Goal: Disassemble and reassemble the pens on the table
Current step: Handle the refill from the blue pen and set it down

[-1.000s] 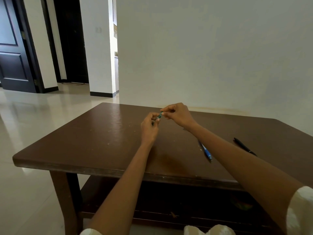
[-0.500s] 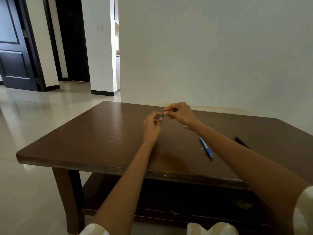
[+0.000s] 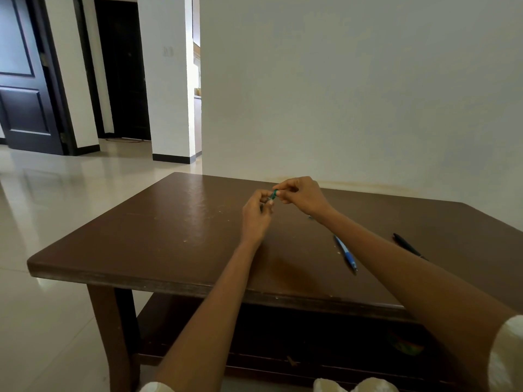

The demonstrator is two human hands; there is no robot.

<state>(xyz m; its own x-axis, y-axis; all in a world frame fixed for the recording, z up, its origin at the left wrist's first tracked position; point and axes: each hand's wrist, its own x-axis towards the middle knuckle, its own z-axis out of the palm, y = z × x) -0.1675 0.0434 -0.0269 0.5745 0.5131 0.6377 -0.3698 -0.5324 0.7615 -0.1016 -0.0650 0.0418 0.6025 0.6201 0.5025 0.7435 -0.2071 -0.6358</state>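
Above the middle of the brown table (image 3: 169, 230), both hands meet on a small green pen (image 3: 273, 195). My left hand (image 3: 256, 215) grips its lower end with curled fingers, and my right hand (image 3: 302, 195) pinches its upper end. Most of the green pen is hidden inside the fingers. A blue pen (image 3: 345, 254) lies on the table right of my right forearm. A black pen (image 3: 407, 246) lies further right, partly covered by that forearm. A tiny part (image 3: 310, 218) lies on the table under my right wrist.
The table's far edge stands against a white wall. A lower shelf (image 3: 283, 335) sits under the tabletop. Tiled floor and dark doors (image 3: 25, 80) are at the left.
The hands stay together on the green pen, with only small finger shifts. The camera has tilted slightly, so the scene sits a little differently in view.
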